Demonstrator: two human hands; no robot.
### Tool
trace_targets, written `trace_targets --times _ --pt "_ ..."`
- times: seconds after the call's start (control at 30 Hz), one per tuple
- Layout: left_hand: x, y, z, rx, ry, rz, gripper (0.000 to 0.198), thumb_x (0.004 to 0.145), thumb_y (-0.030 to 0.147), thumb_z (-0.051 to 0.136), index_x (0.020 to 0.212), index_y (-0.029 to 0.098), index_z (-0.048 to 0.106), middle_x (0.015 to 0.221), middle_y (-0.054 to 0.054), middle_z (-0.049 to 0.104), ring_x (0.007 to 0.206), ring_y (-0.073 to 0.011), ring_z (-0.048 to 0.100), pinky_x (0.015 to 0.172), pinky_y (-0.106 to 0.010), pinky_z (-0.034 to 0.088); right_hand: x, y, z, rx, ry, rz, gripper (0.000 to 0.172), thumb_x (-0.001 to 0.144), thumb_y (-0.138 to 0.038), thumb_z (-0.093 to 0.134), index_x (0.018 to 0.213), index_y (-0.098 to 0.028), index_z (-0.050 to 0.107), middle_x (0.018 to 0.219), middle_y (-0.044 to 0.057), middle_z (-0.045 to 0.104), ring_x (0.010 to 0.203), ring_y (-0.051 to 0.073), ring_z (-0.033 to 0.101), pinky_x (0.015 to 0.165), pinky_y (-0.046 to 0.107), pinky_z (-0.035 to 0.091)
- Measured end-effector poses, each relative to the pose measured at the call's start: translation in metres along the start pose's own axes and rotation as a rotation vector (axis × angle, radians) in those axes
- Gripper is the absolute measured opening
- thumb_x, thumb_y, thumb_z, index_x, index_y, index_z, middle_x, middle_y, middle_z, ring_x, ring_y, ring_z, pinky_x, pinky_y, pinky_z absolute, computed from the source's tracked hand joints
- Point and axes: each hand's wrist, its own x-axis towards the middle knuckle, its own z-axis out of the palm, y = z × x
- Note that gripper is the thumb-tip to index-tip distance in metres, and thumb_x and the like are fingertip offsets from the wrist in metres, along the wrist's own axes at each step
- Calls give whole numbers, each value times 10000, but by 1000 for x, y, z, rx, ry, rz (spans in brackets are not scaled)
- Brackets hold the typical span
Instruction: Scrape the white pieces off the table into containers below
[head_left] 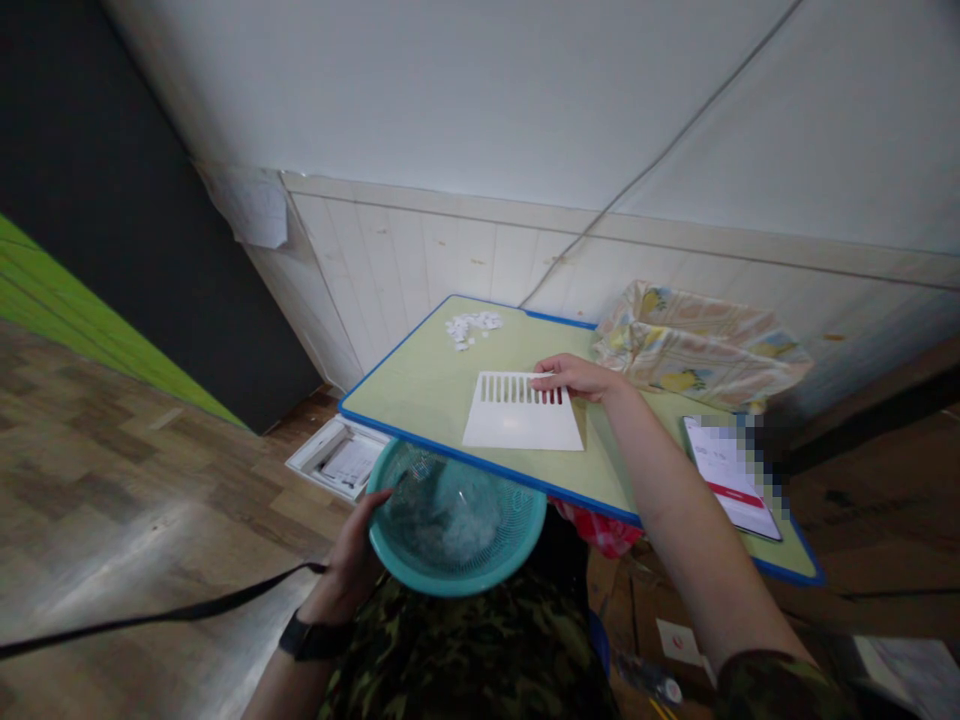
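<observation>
My left hand (356,555) grips the left rim of a teal plastic colander (480,578), which is held below the table's front edge. Inside the colander lies a heap of clear or whitish, plastic-looking material (457,515), too blurred to name. Above the tabletop, my right hand (574,377) has its fingers closed on the upper right corner of a white slotted card (523,425). A row of long slots runs along the card's far edge. Small white paper-like pieces (469,328) lie scattered at the table's far left corner.
The pale green table (405,375) has a blue edge and stands against a white panelled wall. At its right are a fabric-lined basket (705,350) and a tablet-like screen (727,480). An open white box (341,458) sits on the floor to the left.
</observation>
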Motion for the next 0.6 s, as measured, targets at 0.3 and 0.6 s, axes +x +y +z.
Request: trace_targets --times 0.3,0.6 --pt "2 1 0 -17 30 -6 167 860 152 581 921 80 718 780 -144 791 739 -299 760 760 -421 622 8 10 -5 91 177 15 413 623 -481 836 833 -167 669 676 9 691 555 119 593 529 221 464" --pt "-1 3 3 -55 50 -19 219 859 134 581 1020 76 718 787 -132 795 735 -303 761 764 -437 622 9 1 11 -19 67 -28 409 673 -534 791 814 -174 659 662 -2 676 555 113 589 508 208 443"
